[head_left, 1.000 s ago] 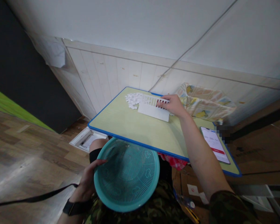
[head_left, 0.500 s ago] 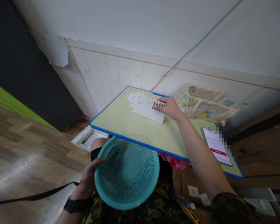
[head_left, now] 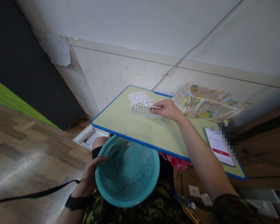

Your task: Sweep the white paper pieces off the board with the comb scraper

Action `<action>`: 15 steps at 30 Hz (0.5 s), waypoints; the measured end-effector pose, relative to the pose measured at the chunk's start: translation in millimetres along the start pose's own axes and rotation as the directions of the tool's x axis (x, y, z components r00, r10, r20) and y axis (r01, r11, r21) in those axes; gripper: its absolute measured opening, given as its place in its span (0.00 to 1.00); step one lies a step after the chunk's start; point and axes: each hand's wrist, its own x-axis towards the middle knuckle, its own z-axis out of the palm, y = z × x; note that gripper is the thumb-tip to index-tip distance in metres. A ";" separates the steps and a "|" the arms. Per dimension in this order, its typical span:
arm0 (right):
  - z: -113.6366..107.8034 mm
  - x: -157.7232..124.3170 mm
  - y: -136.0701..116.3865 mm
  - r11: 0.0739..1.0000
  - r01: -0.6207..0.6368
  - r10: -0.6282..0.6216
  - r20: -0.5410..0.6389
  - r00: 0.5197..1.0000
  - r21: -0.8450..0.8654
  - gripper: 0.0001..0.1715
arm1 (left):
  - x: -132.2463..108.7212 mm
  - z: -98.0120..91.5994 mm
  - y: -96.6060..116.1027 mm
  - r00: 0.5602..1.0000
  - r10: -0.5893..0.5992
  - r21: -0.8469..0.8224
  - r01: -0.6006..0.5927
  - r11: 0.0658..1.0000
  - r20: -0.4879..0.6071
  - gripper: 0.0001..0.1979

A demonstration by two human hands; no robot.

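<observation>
My left hand [head_left: 91, 174] grips the left rim of a turquoise plastic colander [head_left: 130, 199], its thumb over the edge. The colander rests on my lap below the table's front edge, with nothing seen inside. Over the table [head_left: 121, 124], my right hand [head_left: 166, 109] is closed on the right end of a white slotted plastic holder [head_left: 140, 109], a little blurred; whether its bottom touches the table I cannot tell. Right behind the holder lies a loose heap of small white pieces [head_left: 138, 98], partly covered by it.
A phone [head_left: 220, 146] lies on the table's right end, below my forearm. Behind it sits a patterned cloth-lined basket [head_left: 205, 104] by the wall. An open white box [head_left: 90, 137] stands on the floor at left, and cardboard boxes [head_left: 261, 152] at right.
My right hand has tilted the white holder, so its slotted side looks narrower and more of the heap of white pieces shows behind it. My left hand still holds the colander.
</observation>
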 end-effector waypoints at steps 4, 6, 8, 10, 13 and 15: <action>-12.6 -3.9 -0.8 0.999 -0.042 0.041 0.051 0.998 0.015 0.15 | 1.7 -2.4 0.2 1.000 -0.013 0.001 0.013 1.000 -0.021 0.05; -17.7 -5.2 -0.6 0.997 -0.054 0.052 0.052 0.997 0.046 0.16 | 1.3 -2.3 0.6 1.000 -0.014 -0.007 0.014 1.000 -0.024 0.05; -20.9 -5.9 -1.1 0.995 -0.051 0.046 0.060 0.997 0.090 0.18 | 0.3 -1.2 1.2 0.999 -0.014 -0.011 0.014 1.000 -0.031 0.06; -21.0 -5.9 -2.4 0.992 -0.045 0.036 0.077 0.996 0.117 0.18 | -0.9 0.4 1.8 0.999 -0.009 -0.013 0.009 1.000 -0.041 0.06; -14.8 -4.3 -4.1 0.995 -0.049 0.041 0.086 0.995 0.090 0.18 | -2.2 2.1 2.3 0.999 -0.011 -0.016 0.010 1.000 -0.052 0.06; -9.0 -2.7 -4.3 0.997 -0.047 0.042 0.075 0.996 0.065 0.17 | -2.7 2.4 2.5 0.998 -0.023 -0.019 0.022 1.000 -0.061 0.06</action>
